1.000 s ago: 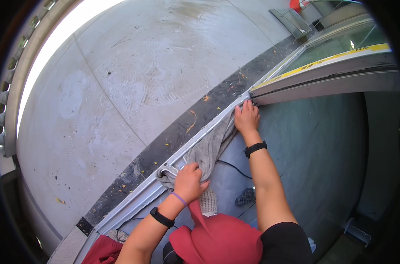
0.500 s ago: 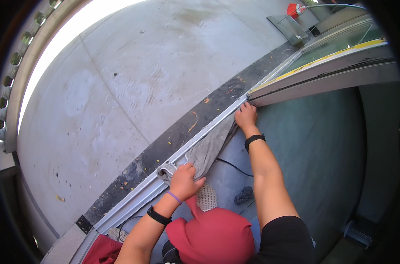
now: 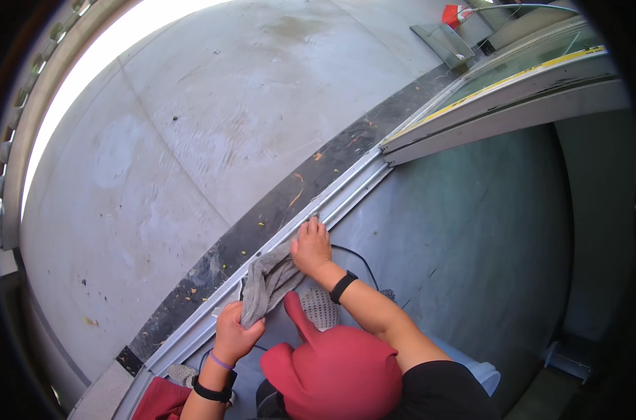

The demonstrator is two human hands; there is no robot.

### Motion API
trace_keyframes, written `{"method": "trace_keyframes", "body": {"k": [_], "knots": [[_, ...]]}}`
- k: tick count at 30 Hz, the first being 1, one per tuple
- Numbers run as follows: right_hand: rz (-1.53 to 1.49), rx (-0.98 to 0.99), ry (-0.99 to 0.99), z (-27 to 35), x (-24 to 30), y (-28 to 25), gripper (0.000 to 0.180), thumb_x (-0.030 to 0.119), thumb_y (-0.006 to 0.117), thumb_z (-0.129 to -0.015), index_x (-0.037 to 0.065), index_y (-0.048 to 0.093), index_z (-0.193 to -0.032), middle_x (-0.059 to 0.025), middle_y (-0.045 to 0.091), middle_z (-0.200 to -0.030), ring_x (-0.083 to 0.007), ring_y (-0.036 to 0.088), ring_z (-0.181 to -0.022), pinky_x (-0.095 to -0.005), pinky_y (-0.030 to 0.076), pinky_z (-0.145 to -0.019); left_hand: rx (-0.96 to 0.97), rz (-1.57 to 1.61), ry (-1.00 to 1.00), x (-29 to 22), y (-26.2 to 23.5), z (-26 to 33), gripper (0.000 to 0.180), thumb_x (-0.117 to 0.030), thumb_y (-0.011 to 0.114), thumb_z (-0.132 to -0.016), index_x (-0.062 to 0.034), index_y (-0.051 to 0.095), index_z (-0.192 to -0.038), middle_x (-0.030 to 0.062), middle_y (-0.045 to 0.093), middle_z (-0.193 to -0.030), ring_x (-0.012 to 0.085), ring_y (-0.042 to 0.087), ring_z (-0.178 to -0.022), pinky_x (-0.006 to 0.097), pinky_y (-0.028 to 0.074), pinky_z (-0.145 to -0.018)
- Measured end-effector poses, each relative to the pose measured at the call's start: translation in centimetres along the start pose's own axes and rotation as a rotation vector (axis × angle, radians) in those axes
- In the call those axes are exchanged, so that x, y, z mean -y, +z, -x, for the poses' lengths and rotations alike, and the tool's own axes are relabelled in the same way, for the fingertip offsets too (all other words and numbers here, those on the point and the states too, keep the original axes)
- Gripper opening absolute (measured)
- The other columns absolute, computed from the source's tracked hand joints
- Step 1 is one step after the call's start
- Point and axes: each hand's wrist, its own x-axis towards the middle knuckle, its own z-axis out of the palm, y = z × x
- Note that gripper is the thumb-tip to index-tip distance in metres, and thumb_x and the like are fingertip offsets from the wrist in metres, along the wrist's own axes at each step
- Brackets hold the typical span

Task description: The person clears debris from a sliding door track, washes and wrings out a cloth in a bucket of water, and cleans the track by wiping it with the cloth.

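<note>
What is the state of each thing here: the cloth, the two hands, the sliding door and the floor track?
Grey cloth: bunched, lying on the track.
Left hand: gripping the cloth's end.
Right hand: pressed flat on the cloth.
Sliding door: slid open.
Floor track: uncovered, dusty.

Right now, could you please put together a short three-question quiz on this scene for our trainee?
1. True or false: the crumpled grey cloth lies along the silver metal door track.
2. Which hand grips the cloth's end in a fist? A) left hand B) right hand
3. Fill in: the right hand presses flat on the cloth, and a black ____ circles its wrist.

Key: 1 true; 2 A; 3 band.
</note>
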Motion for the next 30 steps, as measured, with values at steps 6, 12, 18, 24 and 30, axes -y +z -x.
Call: {"method": "trace_keyframes", "body": {"k": [6,12,18,24,30], "knots": [[0.093,0.012,-0.208,1.0,-0.5,-1.2,0.047,0.031,0.057,-0.077,0.000,0.050,-0.112,-0.0162,0.046,-0.115,-0.0294,0.041,-0.108,-0.0473,0.029,-0.094,-0.055,0.034,-0.009,-0.8,0.4,0.9,0.014,-0.011,0.064,-0.062,-0.0037,0.058,-0.072,0.0128,0.055,-0.069,0.0321,0.052,-0.068,0.037,0.042,-0.062],[0.401,-0.007,-0.054,-3.7,-8.7,-3.6,0.045,0.030,0.047,-0.084,0.002,0.047,-0.118,-0.0129,0.043,-0.126,-0.0261,0.036,-0.118,-0.0479,0.026,-0.096,0.036,0.094,0.103,-3.2,2.0,-1.1,0.014,-0.013,0.066,-0.063,-0.0038,0.059,-0.071,0.0122,0.056,-0.069,0.0313,0.053,-0.065,0.037,0.042,-0.062],[0.690,0.217,0.102,-11.8,-14.5,-8.0,0.041,0.023,0.049,-0.081,0.004,0.050,-0.118,-0.0088,0.050,-0.118,-0.0231,0.041,-0.113,-0.0407,0.033,-0.091,0.114,0.059,0.122,-4.5,6.6,-7.0,0.034,-0.023,0.069,-0.066,0.0012,0.045,-0.065,0.0165,0.047,-0.070,0.0335,0.049,-0.067,0.040,0.040,-0.061],[0.818,0.491,0.134,-14.9,-12.7,-10.4,0.028,0.020,0.048,-0.083,0.007,0.063,-0.102,-0.0084,0.051,-0.117,-0.0234,0.040,-0.115,-0.0369,0.045,-0.082,0.121,0.055,0.190,-7.5,8.2,-10.9,0.035,-0.022,0.069,-0.067,0.0039,0.046,-0.069,0.0168,0.044,-0.067,0.0300,0.043,-0.062,0.037,0.038,-0.058],[0.759,0.452,-0.025,-15.0,-15.2,-10.5,0.030,0.022,0.050,-0.082,0.008,0.064,-0.104,-0.0078,0.053,-0.116,-0.0238,0.042,-0.115,-0.0376,0.045,-0.084,-0.034,0.078,0.106,-5.7,6.4,-9.2,0.040,-0.023,0.070,-0.065,0.0006,0.038,-0.063,0.0146,0.042,-0.066,0.0301,0.043,-0.059,0.037,0.036,-0.053]]}}
